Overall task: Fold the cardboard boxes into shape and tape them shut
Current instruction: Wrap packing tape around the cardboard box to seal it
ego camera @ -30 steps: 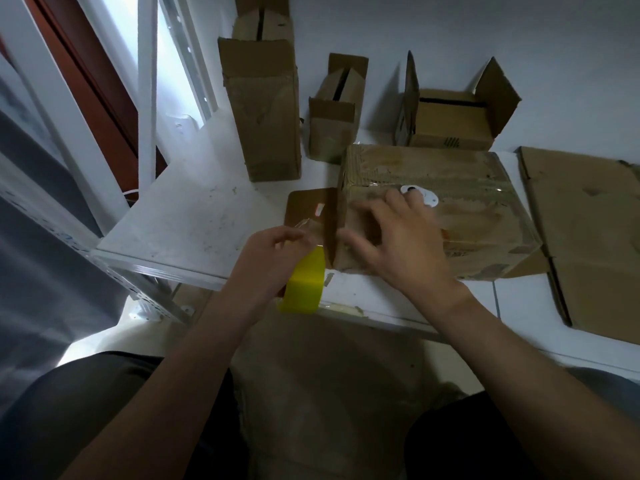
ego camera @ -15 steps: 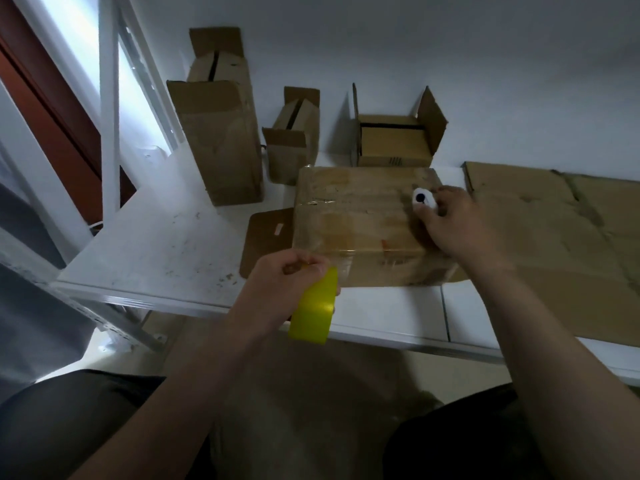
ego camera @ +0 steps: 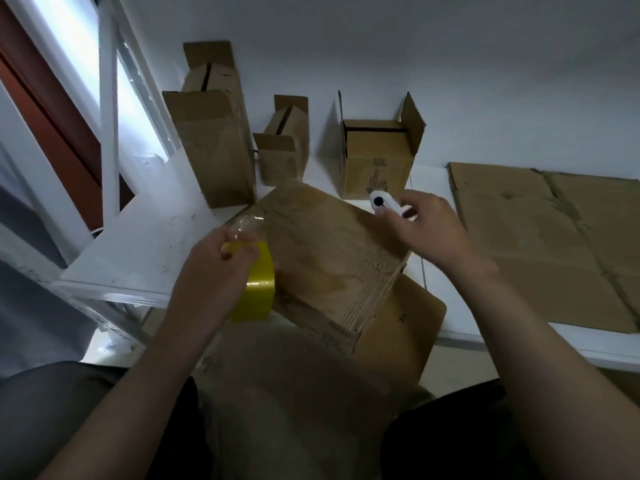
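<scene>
A taped brown cardboard box (ego camera: 332,258) lies turned at an angle on the white table (ego camera: 149,244), one corner hanging over the front edge with a loose flap (ego camera: 401,327) sticking out. My left hand (ego camera: 211,271) grips a yellow tape roll (ego camera: 258,289) at the box's left side; a clear strip of tape runs from the roll up to the box's far left corner. My right hand (ego camera: 429,230) holds a small white cutter (ego camera: 384,204) above the box's far right corner.
Three folded boxes stand at the back against the wall: a tall one (ego camera: 211,143), a small one (ego camera: 284,147) and an open-topped one (ego camera: 379,154). Flat cardboard sheets (ego camera: 554,244) cover the table's right side. A white window frame (ego camera: 107,109) rises on the left.
The box has swung round from lying square to lying at an angle, a corner now over the table edge. My right hand picked up the white cutter and lifted it off the box.
</scene>
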Demonstrator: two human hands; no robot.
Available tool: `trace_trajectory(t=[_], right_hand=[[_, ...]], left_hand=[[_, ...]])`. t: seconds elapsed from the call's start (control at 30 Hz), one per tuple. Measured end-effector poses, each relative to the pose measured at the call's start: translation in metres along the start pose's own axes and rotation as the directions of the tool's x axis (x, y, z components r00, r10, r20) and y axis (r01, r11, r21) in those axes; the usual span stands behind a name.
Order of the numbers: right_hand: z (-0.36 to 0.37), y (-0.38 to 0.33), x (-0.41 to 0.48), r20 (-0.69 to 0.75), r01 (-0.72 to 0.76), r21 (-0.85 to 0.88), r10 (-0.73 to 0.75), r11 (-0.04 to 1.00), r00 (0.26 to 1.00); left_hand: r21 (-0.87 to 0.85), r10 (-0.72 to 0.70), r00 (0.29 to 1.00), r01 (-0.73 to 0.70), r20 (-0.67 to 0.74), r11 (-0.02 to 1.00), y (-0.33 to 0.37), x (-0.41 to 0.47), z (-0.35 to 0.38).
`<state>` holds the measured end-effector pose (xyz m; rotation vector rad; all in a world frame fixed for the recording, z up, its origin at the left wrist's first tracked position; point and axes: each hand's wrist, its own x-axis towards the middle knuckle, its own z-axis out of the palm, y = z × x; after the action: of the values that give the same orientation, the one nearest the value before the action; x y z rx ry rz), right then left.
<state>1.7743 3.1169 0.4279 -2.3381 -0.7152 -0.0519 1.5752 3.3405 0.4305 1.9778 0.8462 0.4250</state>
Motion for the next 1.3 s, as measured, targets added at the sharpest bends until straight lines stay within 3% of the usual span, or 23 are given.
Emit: trace_trajectory(t=[0.07,0.17,0.47,0.57,0.67,0.77,0.9,1.1,1.3], right_hand=[[0.007,0.000,0.006,0.162,-0.028,0.063,0.017,0.998,0.987],[0.017,-0.001,-0.002,0.272,0.034,-0.042,-0.021,0.999,0.962],[0.013,0.001,-0.077,0.170,0.003,-0.143,0.021,0.990,0.985],[0.017,-0.001,-0.106,0.159,-0.022,-0.118,0.041,0.993,0.986],[0.025,-0.006,-0.113,0.140,-0.064,-0.142,0.084,0.988,0.987],[0.029,-0.019,-0.105,0.085,-0.085,-0.177,0.101,0.980,0.991],[0.044,-0.036,-0.087,0.079,-0.066,-0.204,0.084,0.977,0.993],[0.065,-0.045,-0.058,0.040,-0.043,-0.244,0.054,0.969,0.998],[0.059,-0.035,-0.025,0.073,-0.069,-0.208,0.085,0.976,0.994]], left_hand=[[-0.040,-0.047,0.997,0.049,0.054,0.998,-0.009,-0.015,0.002],[-0.164,-0.059,0.997,0.065,0.045,0.984,-0.022,-0.047,0.014],[-0.350,-0.016,0.999,0.000,-0.042,0.937,-0.019,-0.065,0.041],[-0.257,-0.001,1.000,0.002,0.005,0.966,-0.015,-0.043,0.036],[0.008,0.075,0.996,-0.076,0.052,0.997,-0.004,-0.016,0.034],[0.171,0.198,0.978,-0.206,0.060,0.964,0.005,0.005,0.036],[0.286,0.225,0.973,-0.229,0.045,0.930,0.006,0.041,0.030],[0.189,0.150,0.988,-0.152,0.028,0.970,-0.002,0.086,0.022],[0.177,0.238,0.968,-0.250,0.086,0.952,0.000,0.103,0.026]])
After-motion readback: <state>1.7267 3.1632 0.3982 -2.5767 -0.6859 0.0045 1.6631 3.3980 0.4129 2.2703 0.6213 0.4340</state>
